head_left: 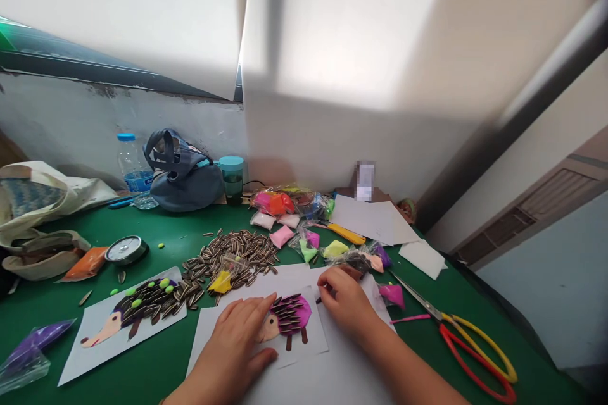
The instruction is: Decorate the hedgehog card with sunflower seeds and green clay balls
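A small white card with a hedgehog picture (298,316) lies on larger white paper; its body is magenta clay partly covered with sunflower seeds. My left hand (232,345) rests flat on the card's left side, fingers apart. My right hand (342,300) is just right of the card, fingers pinched together near a small dark piece that I cannot make out. To the left lies a second hedgehog picture (128,313) with dark clay, seeds and green dots. Behind my left hand spreads a pile of sunflower seeds (237,250), with a yellow clay packet (221,281) at its front.
Red-and-yellow scissors (446,319) lie open at the right. Clay packets (280,235), a yellow cutter (346,233) and white sheets (370,218) lie behind. A round tin (126,250), bottle (133,168), blue bag (185,180) and cup (232,177) stand back left.
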A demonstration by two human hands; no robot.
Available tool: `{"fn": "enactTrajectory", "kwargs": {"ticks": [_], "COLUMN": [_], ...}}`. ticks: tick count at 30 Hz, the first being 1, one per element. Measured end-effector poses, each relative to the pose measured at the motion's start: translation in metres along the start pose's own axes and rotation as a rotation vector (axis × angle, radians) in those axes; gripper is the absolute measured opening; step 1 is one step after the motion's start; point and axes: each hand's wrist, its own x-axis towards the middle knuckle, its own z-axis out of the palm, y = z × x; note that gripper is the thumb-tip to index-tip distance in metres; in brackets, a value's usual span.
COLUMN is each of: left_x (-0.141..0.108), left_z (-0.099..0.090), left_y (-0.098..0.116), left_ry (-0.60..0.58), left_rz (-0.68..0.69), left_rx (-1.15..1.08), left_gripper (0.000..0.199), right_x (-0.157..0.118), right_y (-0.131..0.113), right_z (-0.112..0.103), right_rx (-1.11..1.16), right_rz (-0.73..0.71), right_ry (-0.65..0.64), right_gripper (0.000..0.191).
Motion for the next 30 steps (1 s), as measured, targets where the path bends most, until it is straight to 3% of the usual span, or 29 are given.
{"fn": "enactTrajectory", "kwargs": {"ticks": [13, 30], "left_x": [0.0002, -0.0002], "left_z": [-0.0001, 0.0005], "left_y": [-0.0006, -0.0015], "left_ry": [-0.011, -0.007], "left_rz": [0.001, 0.0], "left_rx": [-0.003, -0.007], "left_gripper": [0.088, 0.088], "right_x": [-0.0047, -0.0031], "right_y": [-0.009, -0.0052], "right_z": [-0.0047, -0.0042], "right_rx": [-0.145, -0.232], "right_rz": [0.031, 0.072], "right_ry": [-0.184, -0.235], "right_gripper": [0.015, 0.013]}}
